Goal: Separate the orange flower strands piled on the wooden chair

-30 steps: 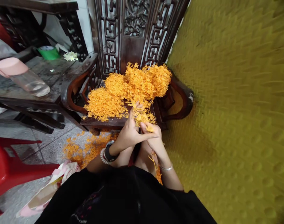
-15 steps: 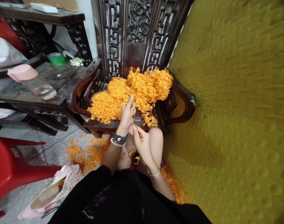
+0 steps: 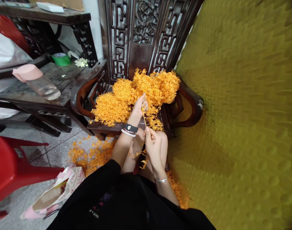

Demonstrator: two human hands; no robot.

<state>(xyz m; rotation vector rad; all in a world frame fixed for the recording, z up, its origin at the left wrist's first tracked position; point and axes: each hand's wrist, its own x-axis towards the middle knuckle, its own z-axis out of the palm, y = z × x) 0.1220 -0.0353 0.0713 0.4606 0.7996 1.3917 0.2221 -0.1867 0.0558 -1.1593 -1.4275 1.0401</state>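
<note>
My left hand (image 3: 140, 107) is closed on an orange plastic strand (image 3: 144, 118), in front of the heap. Below it, my right hand (image 3: 153, 143) pinches the strand's lower end, so it runs straight between the two hands. A big heap of curly orange plastic pieces (image 3: 112, 110) covers much of the dark wooden chair's seat (image 3: 107, 129). Some joined orange pieces (image 3: 143, 163) dangle beneath my right hand, above my lap; where they attach is hidden.
Orange scraps (image 3: 85, 159) litter the floor. To the left are a red plastic stool (image 3: 7, 163), a fabric bag (image 3: 74, 182) and a side table (image 3: 7, 89) with a bottle (image 3: 44, 84) and green tape (image 3: 61, 59). A yellow-green textured sheet (image 3: 237, 95) stands close on the right.
My left hand has shifted right and a little up, its thumb no longer sticking up. My right hand has moved slightly right. The strand is still held between both hands.
</note>
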